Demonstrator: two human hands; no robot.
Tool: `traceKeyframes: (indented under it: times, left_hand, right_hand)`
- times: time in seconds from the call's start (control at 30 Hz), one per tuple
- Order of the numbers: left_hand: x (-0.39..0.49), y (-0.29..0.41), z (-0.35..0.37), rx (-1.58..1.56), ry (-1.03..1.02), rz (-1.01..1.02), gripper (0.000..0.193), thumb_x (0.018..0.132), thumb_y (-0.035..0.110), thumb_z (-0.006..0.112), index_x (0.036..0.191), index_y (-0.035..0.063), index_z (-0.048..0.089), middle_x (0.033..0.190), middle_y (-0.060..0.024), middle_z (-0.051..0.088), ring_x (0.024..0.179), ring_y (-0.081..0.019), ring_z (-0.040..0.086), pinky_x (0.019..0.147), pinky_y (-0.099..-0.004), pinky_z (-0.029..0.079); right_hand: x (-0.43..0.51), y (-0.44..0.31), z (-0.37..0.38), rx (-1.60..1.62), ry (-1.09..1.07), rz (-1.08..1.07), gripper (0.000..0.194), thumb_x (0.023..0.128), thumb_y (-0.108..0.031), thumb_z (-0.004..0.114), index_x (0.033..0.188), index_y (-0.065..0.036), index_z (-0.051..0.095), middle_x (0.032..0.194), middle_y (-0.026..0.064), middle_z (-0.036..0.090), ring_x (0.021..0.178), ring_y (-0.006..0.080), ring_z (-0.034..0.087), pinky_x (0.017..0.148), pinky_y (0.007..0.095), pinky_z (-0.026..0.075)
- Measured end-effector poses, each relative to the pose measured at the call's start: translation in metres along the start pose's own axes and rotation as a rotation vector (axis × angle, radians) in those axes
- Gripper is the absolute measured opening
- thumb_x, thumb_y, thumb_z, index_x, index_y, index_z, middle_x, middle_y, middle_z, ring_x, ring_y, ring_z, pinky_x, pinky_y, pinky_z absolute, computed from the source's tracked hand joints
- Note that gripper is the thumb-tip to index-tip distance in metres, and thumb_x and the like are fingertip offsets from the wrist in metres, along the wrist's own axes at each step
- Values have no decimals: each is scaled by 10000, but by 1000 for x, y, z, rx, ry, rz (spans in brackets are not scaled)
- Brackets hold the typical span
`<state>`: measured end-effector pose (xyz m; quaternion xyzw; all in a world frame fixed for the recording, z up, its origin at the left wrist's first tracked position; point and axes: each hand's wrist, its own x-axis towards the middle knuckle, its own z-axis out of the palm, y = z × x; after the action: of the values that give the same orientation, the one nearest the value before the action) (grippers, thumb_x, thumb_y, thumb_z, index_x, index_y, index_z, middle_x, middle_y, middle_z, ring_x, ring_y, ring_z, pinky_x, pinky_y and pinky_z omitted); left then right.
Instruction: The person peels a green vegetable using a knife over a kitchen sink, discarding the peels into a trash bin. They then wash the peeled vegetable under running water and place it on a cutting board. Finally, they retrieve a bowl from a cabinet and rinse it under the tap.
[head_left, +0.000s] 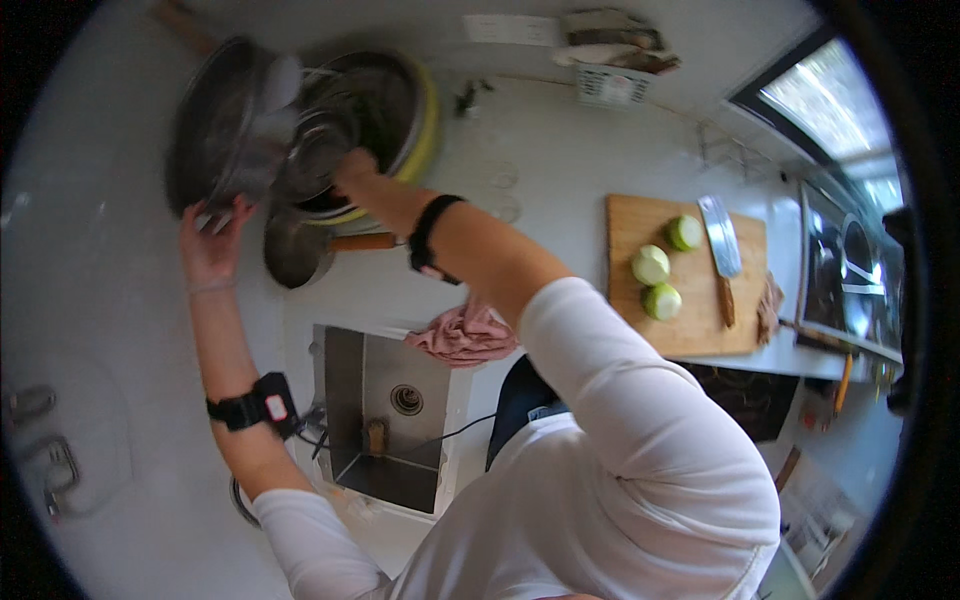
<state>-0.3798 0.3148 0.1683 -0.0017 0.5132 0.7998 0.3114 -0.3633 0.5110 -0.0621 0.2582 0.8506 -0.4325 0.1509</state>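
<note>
My left hand (213, 247) holds a large metal basin (206, 127) by its lower edge, tipped up on its side and blurred. My right hand (355, 172) reaches into a wide yellow-rimmed container (426, 127) at the upper left. It grips the rim of a smaller metal bowl (319, 146) there; the fingertips are hidden and blurred. Darker contents show behind that bowl, too unclear to name. Just below the container lies a metal ladle or small pan (296, 251) with a wooden handle (364, 242).
A steel sink (386, 352) holds a brush (377, 435); a pink cloth (465, 337) drapes its edge. On the right, a wooden cutting board (630, 225) carries a cleaver (721, 236) and peeled green vegetables (650, 265). A basket (613, 84) stands at the back, a gas stove (855, 255) far right.
</note>
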Motion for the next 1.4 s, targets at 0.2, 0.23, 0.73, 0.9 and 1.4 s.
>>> traceKeyframes:
  times: [0.2,0.23,0.73,0.9,1.4]
  left_hand:
    - [-8,1,-3,-100,44,-1,524,886,111,609,1197,-151,279,1313,-345,272,1294,-572,260,900,-445,594]
    - [-11,1,-5,-65,54,12,519,871,112,613,1169,-139,271,1264,-342,307,1219,-550,351,908,-474,579]
    - [-20,-3,-15,-65,166,24,499,824,103,618,1113,-77,252,1085,-348,466,932,-474,615,843,-517,584]
    - [-19,-5,-19,-41,115,47,495,813,103,627,1083,-58,246,1103,-356,454,910,-491,620,806,-505,603]
    - [-22,7,2,45,34,77,503,815,125,624,1111,-82,273,1127,-341,460,962,-498,610,882,-522,570]
  right_hand:
    - [-85,29,-69,-245,891,-69,252,849,-185,597,956,35,660,1013,191,639,960,314,598,858,397,469]
    - [-98,42,-86,-459,1069,-134,285,845,-204,603,975,45,654,1016,198,630,998,316,570,901,399,436]
    - [-80,71,-158,-456,434,168,361,940,-303,587,1122,1,656,1138,187,632,983,306,640,751,407,571]
    - [-84,84,-159,-259,585,1,430,874,-382,637,786,37,683,695,156,671,664,265,680,658,402,572]
    - [-117,36,-166,908,361,-162,318,925,-176,609,1035,120,570,864,199,621,740,311,673,615,425,632]
